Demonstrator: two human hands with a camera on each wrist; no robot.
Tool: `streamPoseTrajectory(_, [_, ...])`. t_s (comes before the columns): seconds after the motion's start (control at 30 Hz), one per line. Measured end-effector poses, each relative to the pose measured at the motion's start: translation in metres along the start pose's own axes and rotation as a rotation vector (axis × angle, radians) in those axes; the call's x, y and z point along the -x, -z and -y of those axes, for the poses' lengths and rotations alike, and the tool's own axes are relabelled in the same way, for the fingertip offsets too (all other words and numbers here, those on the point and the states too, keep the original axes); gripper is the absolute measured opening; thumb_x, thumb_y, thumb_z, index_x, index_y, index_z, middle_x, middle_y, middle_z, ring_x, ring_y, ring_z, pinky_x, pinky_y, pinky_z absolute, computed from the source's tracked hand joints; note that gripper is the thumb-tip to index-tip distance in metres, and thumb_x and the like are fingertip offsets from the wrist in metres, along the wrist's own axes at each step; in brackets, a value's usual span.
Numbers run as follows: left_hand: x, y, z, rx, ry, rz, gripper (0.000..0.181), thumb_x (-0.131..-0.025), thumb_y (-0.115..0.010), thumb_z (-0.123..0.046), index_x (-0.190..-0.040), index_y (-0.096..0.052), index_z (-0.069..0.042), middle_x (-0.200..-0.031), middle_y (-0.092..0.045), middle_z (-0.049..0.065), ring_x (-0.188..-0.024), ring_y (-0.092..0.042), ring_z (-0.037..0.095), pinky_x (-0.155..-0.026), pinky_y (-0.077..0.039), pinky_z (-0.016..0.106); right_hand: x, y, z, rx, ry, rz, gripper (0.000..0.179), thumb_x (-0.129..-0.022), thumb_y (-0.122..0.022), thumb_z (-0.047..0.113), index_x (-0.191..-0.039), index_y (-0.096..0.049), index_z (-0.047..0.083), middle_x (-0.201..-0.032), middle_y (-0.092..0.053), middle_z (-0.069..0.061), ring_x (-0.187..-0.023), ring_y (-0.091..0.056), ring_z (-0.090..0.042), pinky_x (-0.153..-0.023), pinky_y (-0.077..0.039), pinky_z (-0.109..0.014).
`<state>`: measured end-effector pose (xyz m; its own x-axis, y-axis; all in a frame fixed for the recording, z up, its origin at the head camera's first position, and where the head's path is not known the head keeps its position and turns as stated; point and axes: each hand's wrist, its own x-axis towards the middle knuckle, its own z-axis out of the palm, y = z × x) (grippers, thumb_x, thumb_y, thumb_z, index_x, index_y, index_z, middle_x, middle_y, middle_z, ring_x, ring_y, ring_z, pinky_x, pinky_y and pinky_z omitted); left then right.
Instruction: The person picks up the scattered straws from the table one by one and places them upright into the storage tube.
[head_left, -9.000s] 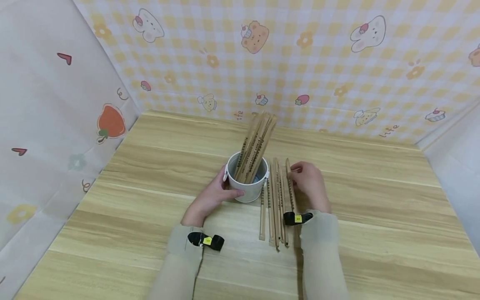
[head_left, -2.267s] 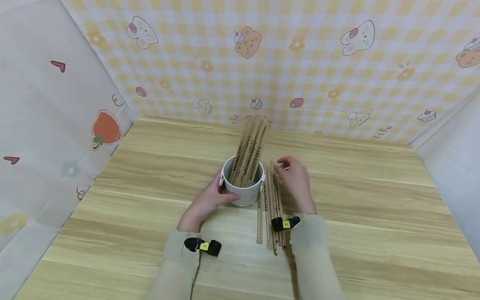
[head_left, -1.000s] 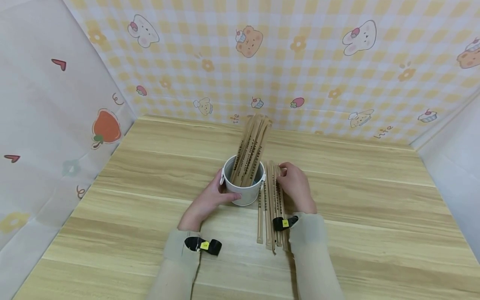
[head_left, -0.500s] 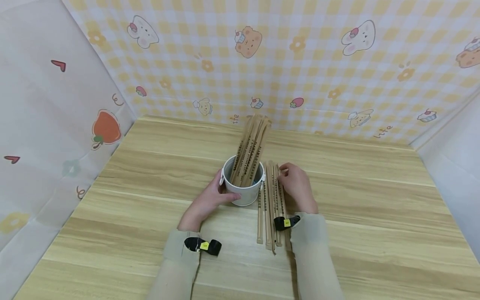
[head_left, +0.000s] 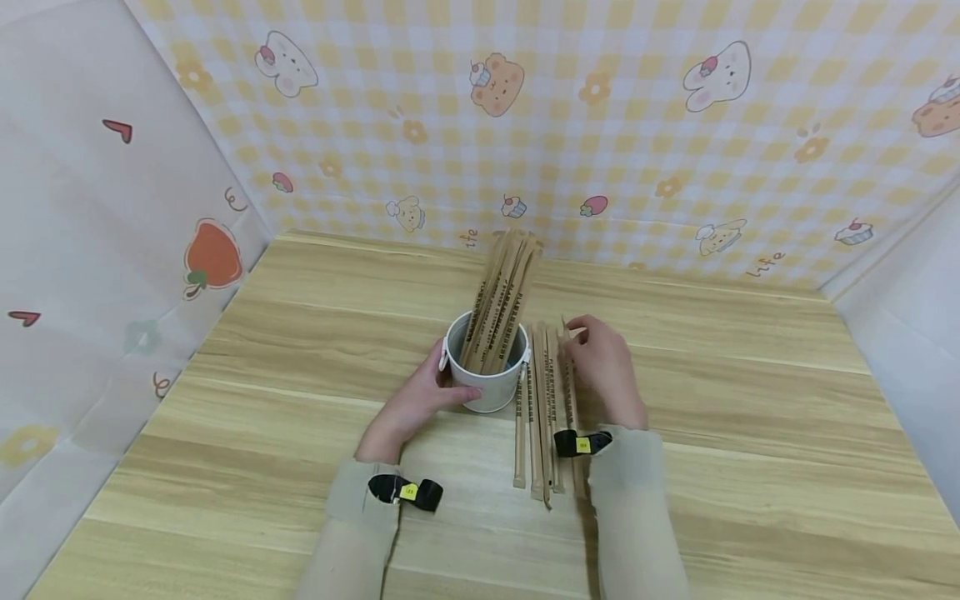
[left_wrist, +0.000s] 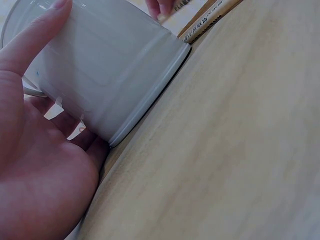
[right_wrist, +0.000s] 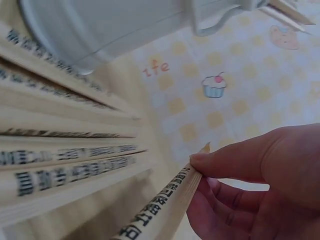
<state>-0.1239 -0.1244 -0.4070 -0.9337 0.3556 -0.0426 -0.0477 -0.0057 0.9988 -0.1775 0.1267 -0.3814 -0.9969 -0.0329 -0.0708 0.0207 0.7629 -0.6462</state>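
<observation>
My left hand [head_left: 416, 398] grips a small white metal bucket [head_left: 491, 390], thumb across its front and fingers round its far side. A bundle of paper-wrapped straws [head_left: 504, 296] leans out of the bucket toward the back. Between thumb and fingers, my right hand [head_left: 606, 367] pinches one paper-wrapped straw [right_wrist: 172, 197] close to its far end. That straw stands a little apart, to the right of a row of loose wrapped straws [head_left: 535, 425] beside the bucket. Dark printing runs along the wrappers.
The wood-grain table [head_left: 360, 350] meets a yellow checked cloth backdrop [head_left: 615, 125] behind the bucket. A white printed sheet [head_left: 90, 217] hangs at the left, and a pale panel [head_left: 911, 308] stands at the right.
Over the last half second my right hand has moved slightly right, drawing one straw away from the row. Earlier, more straws lay in that row. My left hand keeps its grip on the bucket.
</observation>
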Motion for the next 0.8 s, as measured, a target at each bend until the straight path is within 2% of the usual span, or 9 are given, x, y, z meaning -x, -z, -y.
streamPoseTrajectory(0.23, [-0.001,0.0,-0.001,0.005,-0.011,0.009,0.09,-0.073,-0.071,-0.006,-0.142,-0.016,-0.023,-0.142,-0.024,0.004,-0.128,-0.024,0.023,-0.104,-0.02,0.037,0.006,0.014,0.01,-0.066,0.035,-0.06,0.027,-0.087,-0.054,0.014,-0.112,-0.054,0.006,-0.082,-0.057,-0.007,-0.056,-0.056,-0.019,-0.049,-0.045,-0.029])
streamPoseTrajectory(0.5, [0.001,0.0,-0.001,-0.005,-0.006,-0.002,0.088,-0.073,-0.071,-0.007,-0.141,-0.019,-0.023,-0.14,-0.028,0.002,-0.127,-0.027,0.022,-0.104,-0.021,0.039,0.013,0.031,0.027,-0.134,0.04,-0.134,0.027,-0.087,-0.055,0.018,-0.112,-0.054,0.009,-0.085,-0.056,-0.005,-0.065,-0.061,-0.024,-0.052,-0.048,-0.03])
streamPoseTrajectory(0.63, [0.001,0.0,0.0,-0.006,-0.006,-0.002,0.088,-0.072,-0.072,-0.008,-0.141,-0.019,-0.023,-0.14,-0.027,0.002,-0.127,-0.027,0.023,-0.104,-0.022,0.039,0.02,0.04,0.034,-0.161,0.075,-0.202,0.027,-0.087,-0.056,0.019,-0.112,-0.054,0.01,-0.087,-0.056,-0.004,-0.068,-0.061,-0.022,-0.055,-0.049,-0.03])
streamPoseTrajectory(0.8, [0.0,0.0,0.0,-0.006,-0.007,0.0,0.088,-0.072,-0.072,-0.007,-0.141,-0.019,-0.023,-0.141,-0.027,0.003,-0.127,-0.028,0.023,-0.103,-0.022,0.039,0.029,0.05,0.043,-0.235,0.16,-0.327,0.024,-0.086,-0.058,0.017,-0.108,-0.055,0.007,-0.087,-0.057,-0.004,-0.077,-0.056,-0.016,-0.056,-0.051,-0.026])
